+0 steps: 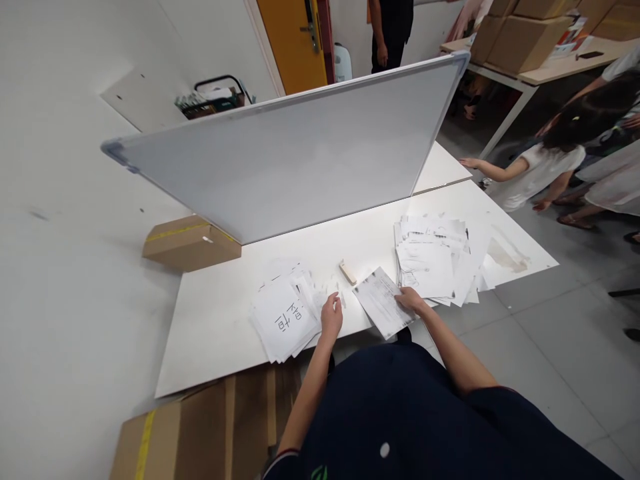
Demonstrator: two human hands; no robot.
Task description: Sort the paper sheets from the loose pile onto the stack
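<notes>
My right hand [410,300] grips a sheet of paper [379,297] by its right edge, fingers closed on it. The sheet has printed lines and dark smudges, and it lies tilted over the table's front edge. My left hand [331,317] hovers over the front of the table, fingers loosely curled and a little apart, with nothing visible in them. Just left of it lies a stack of papers [283,327], large handwritten characters on top. A small cream oblong thing like a stapler [347,272] rests between the hands, farther back. To the right spreads a messier paper pile [427,263].
A large whiteboard [300,160] stands along the table's back edge. Cardboard boxes sit at the back left [193,243] and below the table [200,433]. People stand by the far door and at the right, one child's hand [470,163] near the table's far corner.
</notes>
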